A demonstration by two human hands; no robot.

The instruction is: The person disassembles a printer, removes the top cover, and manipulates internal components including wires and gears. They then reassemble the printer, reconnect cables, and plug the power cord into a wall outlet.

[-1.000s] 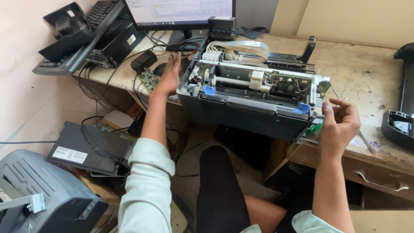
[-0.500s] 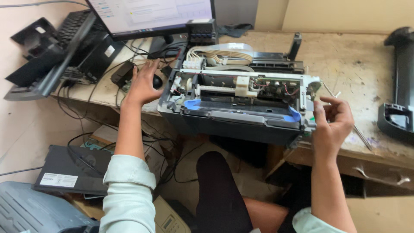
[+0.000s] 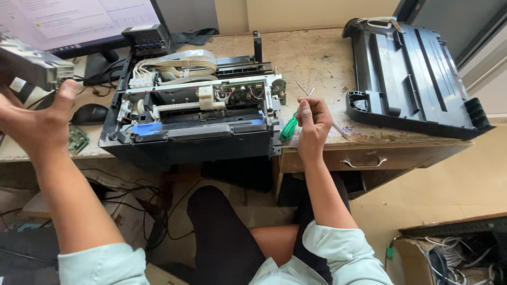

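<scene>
A wooden desk [image 3: 338, 58] carries everything here. Largest on it is the opened printer [image 3: 195, 113], its cover gone and white ribbon cables and plastic innards bare; it sits between the two hands, its front hanging just over the desk edge. Well off to the far side of the right hand lies the printer's black cover panel [image 3: 412, 74], underside up. A monitor [image 3: 79, 24] stands beyond the left hand, with a black mouse [image 3: 90, 113] and a small green circuit board [image 3: 78, 138] just beside that hand. The left hand [image 3: 37, 119] is raised, fingers spread apart, palm against a grey printer part [image 3: 31, 66] at the frame's edge. The right hand [image 3: 312, 124] is closed round a green-handled screwdriver [image 3: 288, 128], right at the printer's near corner. A few loose screws [image 3: 306, 89] lie just past its knuckles.
</scene>
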